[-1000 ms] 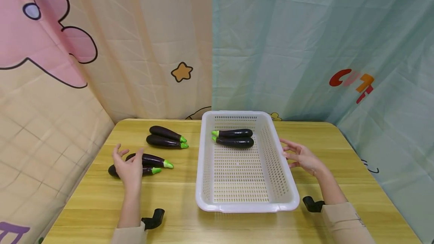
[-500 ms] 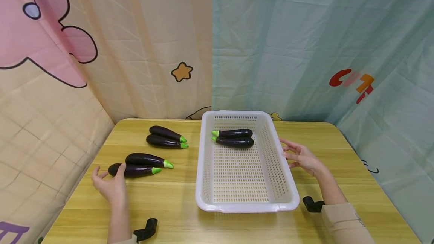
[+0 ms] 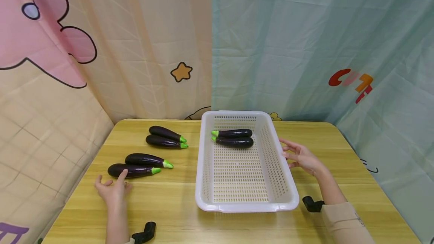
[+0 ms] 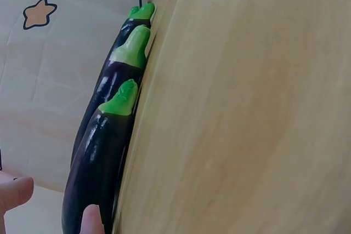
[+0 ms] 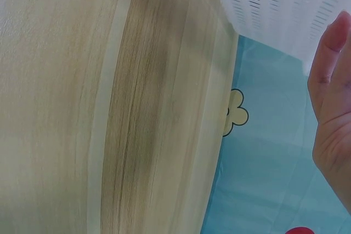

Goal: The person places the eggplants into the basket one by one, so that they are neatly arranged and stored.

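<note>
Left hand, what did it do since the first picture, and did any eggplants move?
The left hand moved toward the person and a bit left, so it hides less of the closest eggplant. Nothing got picked up. That one, the other eggplants, the white slotted basket and the right hand stayed put.

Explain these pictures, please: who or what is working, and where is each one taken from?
No machine: a person's bare left hand and right hand do the work. The wide picture looks forward and down from the head; the two smaller from each wrist. On the wooden table lie four eggplants; two more eggplants lie in a white basket. The left hand is at the nearest eggplant, touching or not I can't tell. The right hand is at the basket's right side. Neither lifts anything.
</note>
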Motion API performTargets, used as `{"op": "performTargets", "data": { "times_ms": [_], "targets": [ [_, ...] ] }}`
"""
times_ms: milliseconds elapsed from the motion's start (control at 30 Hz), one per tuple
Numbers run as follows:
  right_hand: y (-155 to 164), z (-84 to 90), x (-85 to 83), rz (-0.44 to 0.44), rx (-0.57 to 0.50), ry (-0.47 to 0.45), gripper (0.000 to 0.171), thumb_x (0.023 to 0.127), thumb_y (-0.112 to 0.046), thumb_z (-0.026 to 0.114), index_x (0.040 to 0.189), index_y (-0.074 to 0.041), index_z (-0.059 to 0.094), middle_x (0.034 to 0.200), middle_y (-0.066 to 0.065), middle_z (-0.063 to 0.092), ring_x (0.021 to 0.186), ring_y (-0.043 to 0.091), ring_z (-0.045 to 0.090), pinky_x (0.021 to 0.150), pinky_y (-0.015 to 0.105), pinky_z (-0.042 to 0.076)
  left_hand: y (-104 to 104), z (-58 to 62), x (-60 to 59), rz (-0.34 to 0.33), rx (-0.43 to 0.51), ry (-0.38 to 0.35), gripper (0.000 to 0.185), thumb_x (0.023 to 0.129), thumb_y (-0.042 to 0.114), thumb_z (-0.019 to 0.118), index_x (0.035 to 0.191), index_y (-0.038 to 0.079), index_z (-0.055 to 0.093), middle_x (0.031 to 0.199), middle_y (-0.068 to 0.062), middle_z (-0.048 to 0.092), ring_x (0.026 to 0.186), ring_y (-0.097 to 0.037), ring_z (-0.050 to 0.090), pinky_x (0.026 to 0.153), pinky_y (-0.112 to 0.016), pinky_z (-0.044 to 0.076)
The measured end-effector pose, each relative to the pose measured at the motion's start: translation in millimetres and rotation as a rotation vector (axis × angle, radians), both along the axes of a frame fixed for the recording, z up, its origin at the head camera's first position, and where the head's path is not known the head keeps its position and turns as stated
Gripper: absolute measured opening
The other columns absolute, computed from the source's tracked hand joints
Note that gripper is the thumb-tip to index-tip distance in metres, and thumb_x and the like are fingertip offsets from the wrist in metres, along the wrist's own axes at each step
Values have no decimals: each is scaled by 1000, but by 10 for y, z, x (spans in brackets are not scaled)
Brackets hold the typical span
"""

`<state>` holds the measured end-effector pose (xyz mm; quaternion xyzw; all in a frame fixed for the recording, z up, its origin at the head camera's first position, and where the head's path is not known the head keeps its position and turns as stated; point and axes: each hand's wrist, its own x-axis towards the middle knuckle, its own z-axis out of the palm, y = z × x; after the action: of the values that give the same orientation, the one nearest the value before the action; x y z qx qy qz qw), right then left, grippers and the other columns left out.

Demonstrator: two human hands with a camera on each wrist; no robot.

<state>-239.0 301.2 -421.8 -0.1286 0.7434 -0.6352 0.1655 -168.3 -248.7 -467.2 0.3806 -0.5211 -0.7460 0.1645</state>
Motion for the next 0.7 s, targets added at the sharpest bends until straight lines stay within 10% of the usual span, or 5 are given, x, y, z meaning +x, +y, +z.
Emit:
{"op": "performTargets", "data": {
  "times_ms": [300,700],
  "targets": [
    [8,-28,-16,-31,38,-11,62,91,-12,57,142,-1,25,104,1,54,82,13,62,60,29,54,76,95,28,-110,15,-8,98,83,25,64,145,25,-12,102,3,18,56,-6,55,61,-23,53],
    [3,-19,-7,-24,31,-5,61,91,-10,55,142,1,24,104,3,53,81,13,62,59,28,54,29,64,-74,-194,-21,-73,103,84,36,61,142,24,-23,141,-17,6,56,-10,58,64,-28,54]
  ]
}}
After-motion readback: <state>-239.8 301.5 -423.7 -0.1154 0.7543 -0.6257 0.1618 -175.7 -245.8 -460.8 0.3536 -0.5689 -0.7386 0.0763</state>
